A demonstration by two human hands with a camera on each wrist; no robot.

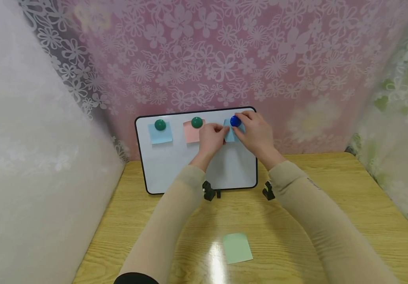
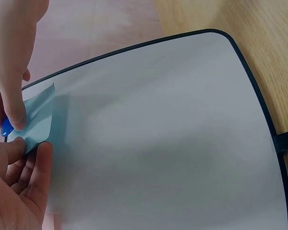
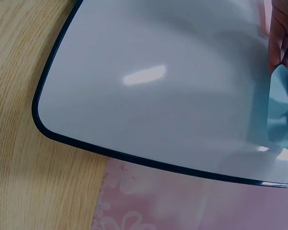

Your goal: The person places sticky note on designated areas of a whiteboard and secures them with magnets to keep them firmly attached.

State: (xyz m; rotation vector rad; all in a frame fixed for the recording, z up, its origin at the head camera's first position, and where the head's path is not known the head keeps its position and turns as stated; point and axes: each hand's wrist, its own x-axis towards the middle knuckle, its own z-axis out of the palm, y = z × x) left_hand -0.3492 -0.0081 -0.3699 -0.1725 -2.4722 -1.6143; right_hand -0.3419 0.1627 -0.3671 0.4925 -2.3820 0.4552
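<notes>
A whiteboard (image 1: 196, 165) with a black frame leans at the back of the table. My left hand (image 1: 211, 138) pinches the left edge of a blue sticky note (image 1: 229, 136) near the board's upper right; the left wrist view shows the note (image 2: 41, 120) between thumb and fingers. With thumb and fingertips, my right hand (image 1: 258, 132) holds a round blue magnet (image 1: 235, 121) at the top of that note. In the right wrist view the note (image 3: 281, 112) stands slightly off the board, its surface curved.
Left on the board, a green magnet (image 1: 160, 125) holds another blue note (image 1: 161, 137). Beside it a second green magnet (image 1: 196, 122) holds a pink note (image 1: 191, 134), partly behind my left hand. A pale green note (image 1: 237, 248) lies on the wooden table (image 1: 118, 236). Flowered curtains surround the table.
</notes>
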